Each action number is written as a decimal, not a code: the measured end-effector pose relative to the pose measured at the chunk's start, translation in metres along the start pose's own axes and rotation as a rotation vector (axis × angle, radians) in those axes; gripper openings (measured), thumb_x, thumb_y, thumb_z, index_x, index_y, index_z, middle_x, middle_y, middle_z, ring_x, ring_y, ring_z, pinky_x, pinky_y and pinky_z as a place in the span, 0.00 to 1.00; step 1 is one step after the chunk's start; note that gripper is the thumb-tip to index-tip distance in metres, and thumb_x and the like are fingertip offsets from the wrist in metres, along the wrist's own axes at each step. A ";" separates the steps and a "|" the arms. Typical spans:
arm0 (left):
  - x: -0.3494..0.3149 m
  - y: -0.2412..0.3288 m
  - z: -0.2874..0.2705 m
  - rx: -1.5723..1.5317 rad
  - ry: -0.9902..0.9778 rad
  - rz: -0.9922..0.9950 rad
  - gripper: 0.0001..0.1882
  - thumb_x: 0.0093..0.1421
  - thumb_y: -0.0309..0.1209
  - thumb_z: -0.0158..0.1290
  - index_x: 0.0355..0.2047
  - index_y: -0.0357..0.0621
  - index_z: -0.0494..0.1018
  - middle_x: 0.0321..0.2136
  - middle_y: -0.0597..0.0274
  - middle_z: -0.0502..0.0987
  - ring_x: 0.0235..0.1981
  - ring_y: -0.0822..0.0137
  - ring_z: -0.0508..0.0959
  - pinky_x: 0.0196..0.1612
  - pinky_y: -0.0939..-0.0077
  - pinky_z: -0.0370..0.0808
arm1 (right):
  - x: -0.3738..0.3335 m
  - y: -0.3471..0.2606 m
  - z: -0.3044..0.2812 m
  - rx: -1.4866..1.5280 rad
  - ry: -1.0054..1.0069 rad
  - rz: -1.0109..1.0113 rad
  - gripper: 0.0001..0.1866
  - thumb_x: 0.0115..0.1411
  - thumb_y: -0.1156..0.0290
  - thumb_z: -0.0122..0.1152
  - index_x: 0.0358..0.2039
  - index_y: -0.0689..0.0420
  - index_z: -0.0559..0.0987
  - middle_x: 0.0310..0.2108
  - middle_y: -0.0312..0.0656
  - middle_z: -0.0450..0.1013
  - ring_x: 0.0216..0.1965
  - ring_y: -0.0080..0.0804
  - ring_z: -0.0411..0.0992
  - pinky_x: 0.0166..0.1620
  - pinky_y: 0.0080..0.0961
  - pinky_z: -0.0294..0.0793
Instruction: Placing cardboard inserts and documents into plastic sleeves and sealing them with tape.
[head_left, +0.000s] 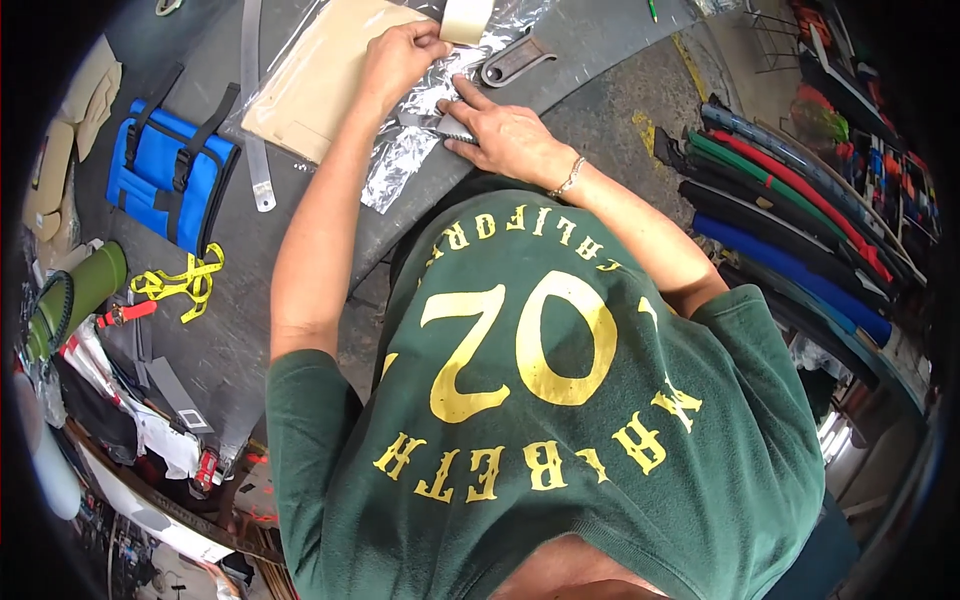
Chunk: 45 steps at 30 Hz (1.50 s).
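The tan panel lies flat amid clear film, spread out yet loose and crumpled, so the work looks unfinished. At 2 o'clock, the left hand's fingers curl at its corner, grip unclear; at 4, the right hand's partly spread fingers cover a grey toothed piece. A metal lever crowds 3 o'clock; the surface's edge runs from 3 to 6. Bare room opens at 7.

A dark grey table is seen above a worn floor marked with yellow paint. At the right, multicoloured rolls of material are stacked lengthwise.
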<state>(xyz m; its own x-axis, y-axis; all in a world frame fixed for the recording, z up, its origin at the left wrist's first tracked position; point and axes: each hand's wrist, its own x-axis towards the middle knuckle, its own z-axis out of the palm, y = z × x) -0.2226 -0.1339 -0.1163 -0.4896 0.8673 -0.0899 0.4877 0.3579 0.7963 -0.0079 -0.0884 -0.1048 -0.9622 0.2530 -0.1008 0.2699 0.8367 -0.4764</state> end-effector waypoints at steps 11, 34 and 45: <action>-0.068 0.000 -0.055 -0.589 0.410 -0.046 0.15 0.60 0.28 0.65 0.45 0.33 0.81 0.37 0.58 0.84 0.39 0.72 0.81 0.45 0.76 0.77 | -0.002 -0.014 -0.002 0.040 0.085 0.007 0.26 0.64 0.62 0.64 0.61 0.55 0.73 0.71 0.52 0.56 0.57 0.51 0.73 0.56 0.41 0.77; -0.198 0.007 -0.025 -0.679 0.753 -0.308 0.10 0.59 0.27 0.65 0.41 0.40 0.81 0.34 0.67 0.83 0.36 0.73 0.80 0.44 0.74 0.77 | 0.068 0.137 -0.057 0.522 0.448 0.091 0.31 0.67 0.51 0.63 0.57 0.68 0.74 0.38 0.52 0.80 0.39 0.37 0.79 0.48 0.32 0.77; -0.345 0.029 0.015 -0.934 0.994 -0.261 0.11 0.61 0.20 0.60 0.45 0.41 0.81 0.31 0.67 0.80 0.28 0.77 0.74 0.32 0.80 0.71 | 0.158 0.199 -0.121 -0.019 0.576 -0.079 0.24 0.60 0.67 0.66 0.56 0.65 0.77 0.54 0.60 0.73 0.55 0.55 0.72 0.60 0.43 0.71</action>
<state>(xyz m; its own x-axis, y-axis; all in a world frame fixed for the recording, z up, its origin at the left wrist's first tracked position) -0.0288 -0.4177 -0.0715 -0.9864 0.0634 -0.1515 -0.1623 -0.2340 0.9586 -0.1015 0.1763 -0.1101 -0.8061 0.4084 0.4282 0.2041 0.8711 -0.4468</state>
